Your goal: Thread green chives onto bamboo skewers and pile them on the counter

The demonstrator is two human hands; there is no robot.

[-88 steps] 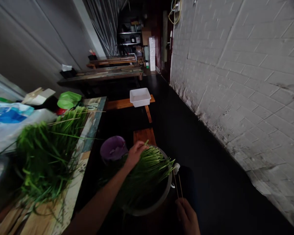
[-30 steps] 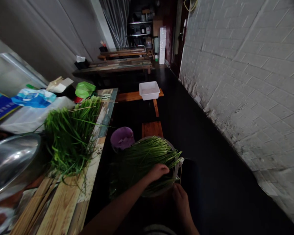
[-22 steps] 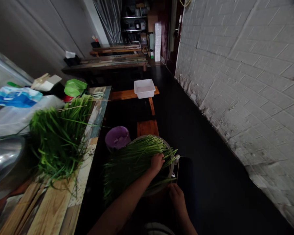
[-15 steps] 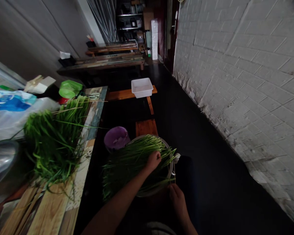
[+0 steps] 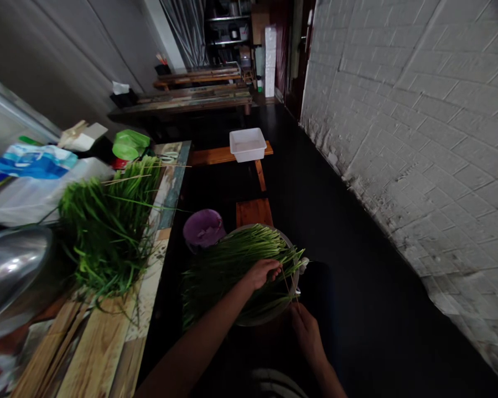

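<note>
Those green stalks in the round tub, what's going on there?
Someone's left hand is over the green stalks in the round tub. Their right hand is at its near rim, seemingly pinching something thin, too dim to name. A purple bucket stands beside the tub, and more greens lie on the table.

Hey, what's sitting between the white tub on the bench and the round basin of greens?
In the head view, a reddish-brown wooden board lies between the white tub and the basin; a bench leg slants down nearer the tub.
</note>
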